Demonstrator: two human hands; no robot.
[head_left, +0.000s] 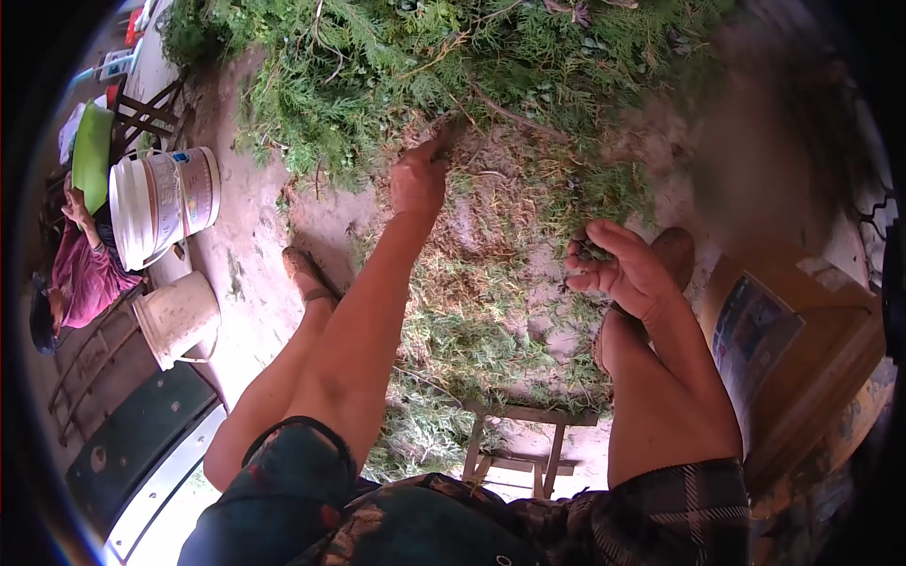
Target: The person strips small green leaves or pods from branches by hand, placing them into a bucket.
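Observation:
A large heap of green, scaly-leaved conifer branches (377,85) lies on the ground in front of me. My left hand (418,181) reaches to its near edge, dark fingers pressed together where the foliage begins. What they pinch, if anything, I cannot make out. Nearer my right knee, my right hand (623,264) is turned palm up. Its curled fingers hold small dark pieces (590,247). Between my legs the ground is strewn with brown and green clippings (472,255).
To the left are a white bucket (165,203) on its side in this view and a plainer pail (177,319). Another person (90,255) in a pink top sits beyond them. A wooden stool (528,415) shows below me; a brown box (793,330) stands right.

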